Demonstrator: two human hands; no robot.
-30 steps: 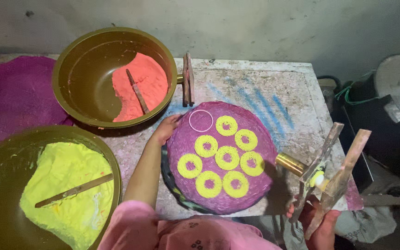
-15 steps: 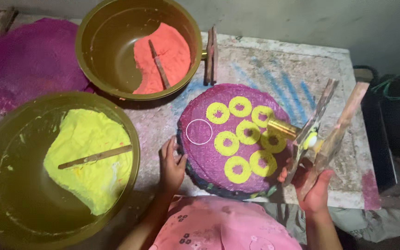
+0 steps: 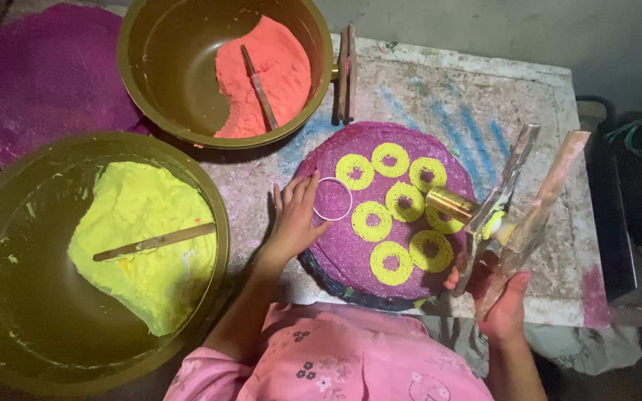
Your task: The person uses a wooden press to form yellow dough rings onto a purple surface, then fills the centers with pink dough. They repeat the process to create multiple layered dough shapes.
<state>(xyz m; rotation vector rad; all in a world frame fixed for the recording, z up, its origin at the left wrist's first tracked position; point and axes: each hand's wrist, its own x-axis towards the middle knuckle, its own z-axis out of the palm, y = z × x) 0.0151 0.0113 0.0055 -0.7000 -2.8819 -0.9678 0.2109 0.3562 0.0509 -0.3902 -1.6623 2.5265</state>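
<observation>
My left hand rests flat on the left edge of a round purple mat, fingertips touching a thin white ring that lies on it. Several yellow dough rings lie on the mat. My right hand grips the wooden handles of a dough press, whose brass barrel points at the mat's right side, just above the yellow rings.
A big bowl of yellow dough with a stick stands at the left. A second bowl with orange dough and a stick stands behind it. Another purple mat lies far left. A wooden piece stands on the stained table.
My left hand slid with the white ring from the mat's far edge round to its left side. The view shifted, and the press now sits lower over the rings.
</observation>
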